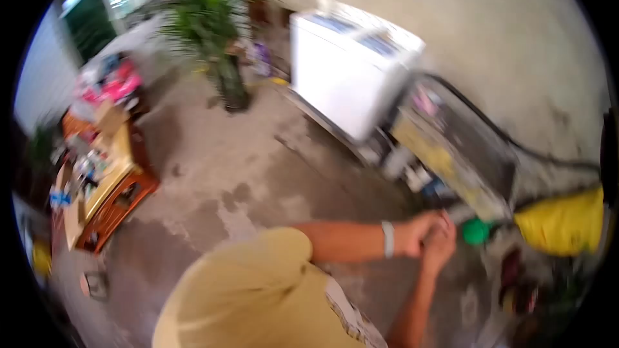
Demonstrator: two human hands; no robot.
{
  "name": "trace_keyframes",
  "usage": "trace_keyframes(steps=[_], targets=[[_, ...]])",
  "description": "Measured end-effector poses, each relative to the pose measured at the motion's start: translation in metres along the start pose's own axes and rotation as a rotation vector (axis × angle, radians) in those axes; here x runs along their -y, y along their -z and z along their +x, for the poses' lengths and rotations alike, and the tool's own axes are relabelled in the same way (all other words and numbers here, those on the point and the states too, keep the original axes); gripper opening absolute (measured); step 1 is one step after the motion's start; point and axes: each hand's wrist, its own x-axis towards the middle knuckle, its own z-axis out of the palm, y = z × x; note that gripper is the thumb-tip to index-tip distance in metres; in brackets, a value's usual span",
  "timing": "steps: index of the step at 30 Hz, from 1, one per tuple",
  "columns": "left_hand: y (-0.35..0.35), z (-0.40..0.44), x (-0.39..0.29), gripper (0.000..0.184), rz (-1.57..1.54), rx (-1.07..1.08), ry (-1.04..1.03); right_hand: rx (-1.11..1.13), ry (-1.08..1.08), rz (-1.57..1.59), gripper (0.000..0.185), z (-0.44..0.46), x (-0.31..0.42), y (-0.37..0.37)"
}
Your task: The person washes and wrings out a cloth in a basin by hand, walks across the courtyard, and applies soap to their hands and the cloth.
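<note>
My left hand [418, 232], with a pale band [388, 239] around its wrist, is pressed against my right hand [441, 245]. The fingers of both look curled together, though motion blur smears them. Whatever may lie between them is hidden. Just beyond the hands is a round green object [476, 232], apart from them. Past that hangs or lies a bright yellow cloth or bag [561, 222].
A white washing machine [335, 71] stands against the wall beside a concrete sink [451, 154] with a dark hose [496, 125]. A potted palm [213, 22] is farther back. At left, a wooden table [116, 187] carries clutter. The floor [258, 161] has wet patches.
</note>
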Motion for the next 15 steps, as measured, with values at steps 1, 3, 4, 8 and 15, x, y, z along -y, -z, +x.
trace_keyframes(steps=[1,3,4,8,15], targets=[[-0.023,-0.003,-0.01,0.048,0.043,-0.267,0.107,-0.088,0.194,-0.232,0.026,-0.002,0.017,0.002],[-0.023,0.023,-0.013,0.066,0.081,-0.024,0.158,-0.267,0.422,-0.539,0.02,-0.004,0.02,0.011],[-0.028,0.03,-0.007,0.065,0.097,0.111,0.188,-0.292,0.356,-0.565,0.017,-0.002,0.014,0.016],[-0.012,0.09,0.052,0.041,0.133,0.155,0.268,-0.374,-0.307,-0.45,0.016,0.027,-0.02,0.069],[-0.05,0.175,-0.002,0.035,0.119,-0.219,0.311,-0.414,0.095,-0.452,0.015,0.098,-0.086,0.097]])
